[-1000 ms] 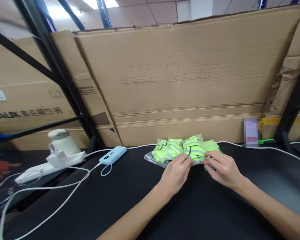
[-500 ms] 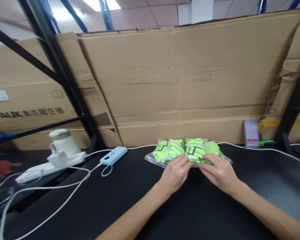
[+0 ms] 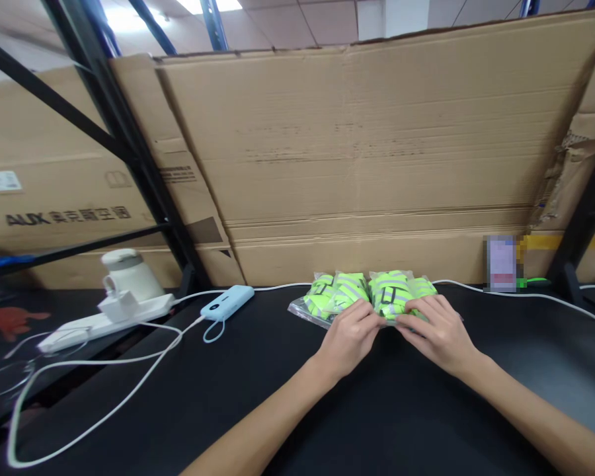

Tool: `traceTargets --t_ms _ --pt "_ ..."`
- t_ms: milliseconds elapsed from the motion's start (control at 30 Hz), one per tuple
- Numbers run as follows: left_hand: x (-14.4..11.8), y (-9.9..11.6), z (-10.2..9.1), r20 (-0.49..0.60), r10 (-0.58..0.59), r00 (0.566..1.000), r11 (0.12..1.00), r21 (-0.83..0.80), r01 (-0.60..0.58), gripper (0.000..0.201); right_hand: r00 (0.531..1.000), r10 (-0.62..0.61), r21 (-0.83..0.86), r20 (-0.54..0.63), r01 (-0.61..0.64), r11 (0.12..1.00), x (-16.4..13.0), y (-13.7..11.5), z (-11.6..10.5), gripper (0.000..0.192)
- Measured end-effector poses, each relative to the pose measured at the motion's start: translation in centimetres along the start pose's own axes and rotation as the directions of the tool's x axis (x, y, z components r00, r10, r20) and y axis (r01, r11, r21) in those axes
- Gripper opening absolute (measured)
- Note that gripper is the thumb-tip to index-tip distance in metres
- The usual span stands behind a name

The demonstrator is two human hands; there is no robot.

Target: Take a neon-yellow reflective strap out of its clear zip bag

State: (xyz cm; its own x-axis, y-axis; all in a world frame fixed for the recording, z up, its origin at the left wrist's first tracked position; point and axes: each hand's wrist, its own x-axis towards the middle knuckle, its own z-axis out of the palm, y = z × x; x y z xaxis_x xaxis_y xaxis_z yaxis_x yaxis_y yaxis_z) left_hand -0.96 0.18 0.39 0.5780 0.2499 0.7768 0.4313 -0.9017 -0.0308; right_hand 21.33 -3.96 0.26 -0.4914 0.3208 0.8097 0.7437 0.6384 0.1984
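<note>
- The near edge of a clear plastic bag [image 3: 391, 292] is pinched by the left hand [image 3: 353, 336] and the right hand [image 3: 440, 332], each grip closed on the film; it is held from both sides, probably so that the edge can be drawn straight.
- Four bundles of yellow-green straps [image 3: 348, 291] with grey stripes are set bagged in a row at the far middle of the bench [image 3: 377, 423], beside the cardboard panel [image 3: 327, 145], presumably within easy reach.
- At left, a light-blue power bank [image 3: 227, 303] is joined to a white cable [image 3: 12, 436], apparently for charging, near a power strip [image 3: 72, 332].
- "AUX", followed by Chinese characters, can be read on the carton [image 3: 69, 178] at far left; its white label [image 3: 0, 181] is too small to be read.
</note>
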Motion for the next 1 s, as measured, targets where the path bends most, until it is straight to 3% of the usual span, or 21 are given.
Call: traceTargets --t_ms 267,467,733,1000 --pt "0.24 0.46 0.11 0.02 0.022 1.0 0.999 0.035 -0.023 0.026 0.999 -0.036 -0.01 -0.04 0.036 0.999 0.31 -0.5 -0.18 0.015" --pt "0.42 0.72 -0.04 0.028 -0.033 0.999 0.998 -0.052 0.035 0.01 0.999 -0.016 0.038 -0.052 0.018 0.999 -0.08 -0.31 0.03 0.017" --pt "0.43 0.71 -0.08 0.005 0.031 1.0 0.999 0.024 -0.031 0.017 0.999 -0.008 0.043 -0.035 0.01 0.999 -0.03 -0.4 0.3 0.01" --pt "0.49 0.69 0.06 0.044 0.076 0.996 0.994 0.077 -0.079 0.023 0.999 -0.035 0.088 -0.02 0.037 0.995 0.17 -0.81 0.24 0.018"
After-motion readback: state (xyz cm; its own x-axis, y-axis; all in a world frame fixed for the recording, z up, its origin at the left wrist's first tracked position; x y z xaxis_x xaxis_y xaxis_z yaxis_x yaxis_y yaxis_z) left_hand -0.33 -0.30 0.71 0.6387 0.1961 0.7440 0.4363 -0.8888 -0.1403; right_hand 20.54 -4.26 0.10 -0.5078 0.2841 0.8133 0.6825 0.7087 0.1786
